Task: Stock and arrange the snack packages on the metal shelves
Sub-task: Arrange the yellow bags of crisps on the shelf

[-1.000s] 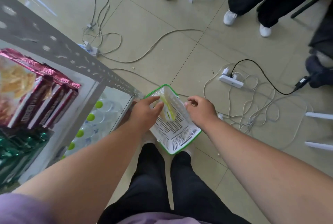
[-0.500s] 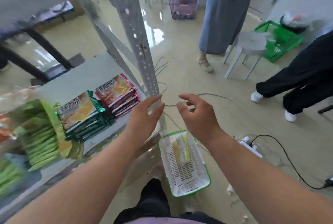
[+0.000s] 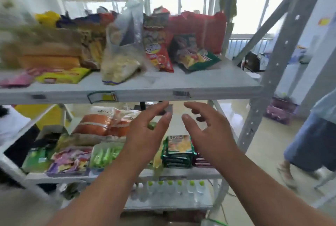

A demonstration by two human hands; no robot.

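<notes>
Both hands empty, raised in front of the metal shelves (image 3: 138, 92), just below the front edge of the upper shelf. Left hand (image 3: 145, 134) has fingers (image 3: 160, 109) straight and slightly spread, thumb up, holding nothing. Right hand (image 3: 205, 134) has fingers (image 3: 196, 111) loosely curved and apart, thumb toward the left hand, also holding nothing. The two hands are near each other, palms roughly facing, with a gap between them.

Snack packages sit on the shelves. Upper shelf: clear bag of pale snacks (image 3: 120, 62) at centre, red chip bag (image 3: 157, 51) just right of it, green-edged chip packet (image 3: 198, 60) lying flat further right, big red bags (image 3: 200, 27) standing behind. Yellow packet (image 3: 61, 77) lies flat at the front left; the far left is blurred, brownish packs only.

Middle shelf: stack of green chip packets (image 3: 179, 150) between the two wrists, dark red packets (image 3: 201, 160) touching it on the right, partly hidden by the right forearm. Green bean-like pack (image 3: 105, 154) and purple packet (image 3: 71, 158) to the left, orange bags (image 3: 98, 124) behind them.

Bottom shelf: row of water bottles (image 3: 174, 189) with green caps.

Corner of a green-rimmed basket (image 3: 214, 223) at the bottom edge. A person in a blue skirt (image 3: 312, 138) stands on the floor at right.
</notes>
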